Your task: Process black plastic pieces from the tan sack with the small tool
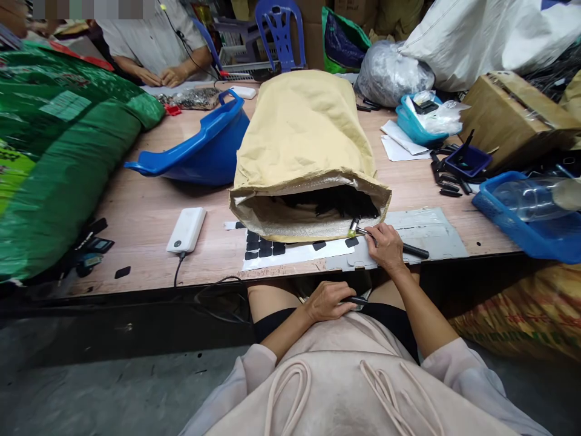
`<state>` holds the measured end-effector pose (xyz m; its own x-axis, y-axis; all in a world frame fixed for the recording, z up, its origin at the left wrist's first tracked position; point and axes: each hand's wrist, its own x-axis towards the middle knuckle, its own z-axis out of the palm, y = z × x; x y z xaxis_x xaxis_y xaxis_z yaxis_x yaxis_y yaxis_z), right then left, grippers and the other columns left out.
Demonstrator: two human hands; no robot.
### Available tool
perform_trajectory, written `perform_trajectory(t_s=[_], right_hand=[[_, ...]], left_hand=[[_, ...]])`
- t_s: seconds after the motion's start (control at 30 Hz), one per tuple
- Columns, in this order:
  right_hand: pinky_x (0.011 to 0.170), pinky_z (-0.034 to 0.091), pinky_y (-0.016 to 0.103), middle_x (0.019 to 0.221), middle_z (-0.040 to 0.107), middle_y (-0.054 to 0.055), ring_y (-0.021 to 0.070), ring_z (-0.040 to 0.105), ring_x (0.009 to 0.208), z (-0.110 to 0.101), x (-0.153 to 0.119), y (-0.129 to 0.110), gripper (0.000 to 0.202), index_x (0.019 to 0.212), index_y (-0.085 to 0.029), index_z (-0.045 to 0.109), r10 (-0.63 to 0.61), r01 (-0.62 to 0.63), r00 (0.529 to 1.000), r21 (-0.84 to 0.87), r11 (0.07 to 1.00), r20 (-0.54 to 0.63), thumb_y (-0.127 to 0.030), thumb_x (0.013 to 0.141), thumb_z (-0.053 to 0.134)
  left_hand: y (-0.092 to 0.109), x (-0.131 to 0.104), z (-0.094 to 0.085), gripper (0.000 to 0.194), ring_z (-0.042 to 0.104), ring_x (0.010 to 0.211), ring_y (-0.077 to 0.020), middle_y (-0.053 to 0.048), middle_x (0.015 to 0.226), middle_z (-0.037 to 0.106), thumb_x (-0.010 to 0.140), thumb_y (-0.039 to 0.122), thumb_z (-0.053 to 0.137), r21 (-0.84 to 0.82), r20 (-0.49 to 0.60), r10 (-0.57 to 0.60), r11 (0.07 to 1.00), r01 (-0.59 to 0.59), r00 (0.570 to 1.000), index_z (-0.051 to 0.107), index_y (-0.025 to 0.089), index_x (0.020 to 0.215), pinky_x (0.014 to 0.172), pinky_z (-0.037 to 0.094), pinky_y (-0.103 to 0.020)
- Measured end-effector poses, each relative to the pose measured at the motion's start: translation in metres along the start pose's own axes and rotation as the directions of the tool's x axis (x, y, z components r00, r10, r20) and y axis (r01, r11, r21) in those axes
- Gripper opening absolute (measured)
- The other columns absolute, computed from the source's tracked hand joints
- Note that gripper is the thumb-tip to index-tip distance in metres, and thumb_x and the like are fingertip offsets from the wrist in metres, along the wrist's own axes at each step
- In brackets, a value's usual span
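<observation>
My right hand [385, 245] is closed on a small hammer [415, 251] with a black handle and a silver and yellow head, just in front of the sack's mouth. Down over my lap, my left hand [330, 300] is closed around a slim black piece [356, 300], mostly covered by my fingers. A beige sack [308, 133] lies on the table with its open mouth towards me, and dark pieces [342, 200] show inside. Under its front edge is a white sheet [299, 257] bearing black square stickers [265, 245]. A grey board [431, 230] lies beneath my right hand.
A white power bank [186, 230] with a cable lies left, near the table edge. Behind it are a blue basin [200, 148] and green sacks [77, 139]. A blue tray [526, 212], black pieces and a cardboard box [517, 121] stand right. Another person's hands [163, 77] are across the table.
</observation>
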<state>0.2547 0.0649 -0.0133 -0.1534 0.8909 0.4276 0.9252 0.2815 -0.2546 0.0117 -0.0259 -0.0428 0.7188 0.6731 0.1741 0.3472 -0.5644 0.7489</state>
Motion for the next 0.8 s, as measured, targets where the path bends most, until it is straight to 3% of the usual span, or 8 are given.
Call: perform_trajectory(t_s=[0.07, 0.13, 0.23, 0.3, 0.4, 0.53, 0.67, 0.8], right_hand=[[0.083, 0.042, 0.037, 0.096, 0.065, 0.009, 0.0247, 0.052, 0.091, 0.000, 0.000, 0.000, 0.025, 0.111, -0.022, 0.076, 0.004, -0.005, 1.000, 0.006, 1.000, 0.005, -0.028, 0.097, 0.056], [0.083, 0.042, 0.037, 0.096, 0.065, 0.009, 0.0247, 0.051, 0.091, 0.000, 0.000, 0.000, 0.025, 0.111, -0.022, 0.076, 0.005, -0.005, 1.000, 0.011, 1.000, 0.002, -0.028, 0.097, 0.056], [0.083, 0.042, 0.037, 0.095, 0.065, 0.008, 0.0246, 0.052, 0.091, 0.000, 0.000, 0.000, 0.025, 0.110, -0.023, 0.076, 0.001, -0.001, 1.000, 0.011, 1.000, -0.008, -0.028, 0.097, 0.056], [0.083, 0.043, 0.037, 0.095, 0.065, 0.008, 0.0245, 0.052, 0.090, 0.000, 0.000, -0.001, 0.024, 0.110, -0.023, 0.075, -0.002, 0.002, 1.000, 0.007, 1.000, -0.016, -0.028, 0.097, 0.056], [0.083, 0.043, 0.037, 0.095, 0.066, 0.008, 0.0245, 0.052, 0.091, 0.000, 0.000, -0.002, 0.024, 0.109, -0.023, 0.075, 0.000, 0.000, 1.000, 0.000, 1.000, -0.019, -0.028, 0.097, 0.055], [0.083, 0.042, 0.037, 0.096, 0.066, 0.009, 0.0245, 0.052, 0.091, 0.000, 0.000, -0.002, 0.024, 0.110, -0.022, 0.075, 0.003, -0.003, 1.000, 0.000, 1.000, -0.006, -0.028, 0.097, 0.056], [0.083, 0.043, 0.036, 0.095, 0.066, 0.008, 0.0243, 0.053, 0.091, 0.001, 0.000, -0.002, 0.023, 0.109, -0.022, 0.076, -0.012, 0.012, 1.000, -0.024, 1.000, -0.026, -0.028, 0.097, 0.057], [0.083, 0.042, 0.036, 0.095, 0.066, 0.008, 0.0241, 0.053, 0.090, 0.001, 0.001, -0.002, 0.023, 0.110, -0.022, 0.076, -0.019, 0.018, 0.999, -0.025, 1.000, -0.032, -0.027, 0.097, 0.057]], left_hand=[[-0.013, -0.007, 0.020, 0.026, 0.071, 0.079, -0.0197, -0.006, 0.090, 0.075, 0.098, 0.041, 0.063, -0.047, 0.025, -0.228, 0.972, 0.229, 0.973, 0.074, 0.021, 0.110, 0.072, 0.055, -0.029], [-0.031, -0.009, 0.032, 0.025, 0.072, 0.075, -0.0206, -0.003, 0.084, 0.075, 0.095, 0.039, 0.065, -0.009, 0.065, -0.472, 0.881, 0.473, 0.879, 0.074, 0.023, 0.112, 0.067, 0.053, -0.029], [-0.048, -0.007, 0.035, 0.029, 0.074, 0.080, -0.0226, -0.002, 0.086, 0.076, 0.091, 0.037, 0.070, 0.115, 0.170, -0.626, 0.780, 0.616, 0.761, 0.073, 0.026, 0.118, 0.064, 0.052, -0.028], [-0.044, -0.004, 0.030, 0.028, 0.075, 0.086, -0.0233, -0.003, 0.094, 0.077, 0.086, 0.032, 0.076, 0.140, 0.268, -0.558, 0.829, 0.541, 0.785, 0.074, 0.026, 0.113, 0.067, 0.053, -0.028], [-0.018, 0.008, 0.011, 0.013, 0.074, 0.088, -0.0208, -0.004, 0.098, 0.077, 0.088, 0.024, 0.074, 0.014, 0.315, -0.246, 0.967, 0.254, 0.917, 0.077, 0.023, 0.100, 0.074, 0.054, -0.027], [0.009, 0.047, -0.035, 0.018, 0.069, 0.078, -0.0162, -0.004, 0.088, 0.075, 0.100, 0.031, 0.061, -0.071, -0.094, -0.048, 0.997, 0.041, 0.994, 0.076, 0.022, 0.100, 0.078, 0.054, -0.027], [-0.021, 0.101, -0.087, 0.018, 0.067, 0.093, -0.0231, -0.009, 0.097, 0.072, 0.099, 0.029, 0.061, 0.129, -0.579, -0.175, 0.945, 0.301, 0.796, 0.076, 0.020, 0.102, 0.086, 0.054, -0.035], [-0.066, 0.136, -0.111, 0.011, 0.064, 0.107, -0.0322, -0.013, 0.103, 0.071, 0.086, 0.026, 0.075, 0.110, -0.671, -0.340, 0.833, 0.542, 0.659, 0.077, 0.020, 0.095, 0.090, 0.053, -0.041]])
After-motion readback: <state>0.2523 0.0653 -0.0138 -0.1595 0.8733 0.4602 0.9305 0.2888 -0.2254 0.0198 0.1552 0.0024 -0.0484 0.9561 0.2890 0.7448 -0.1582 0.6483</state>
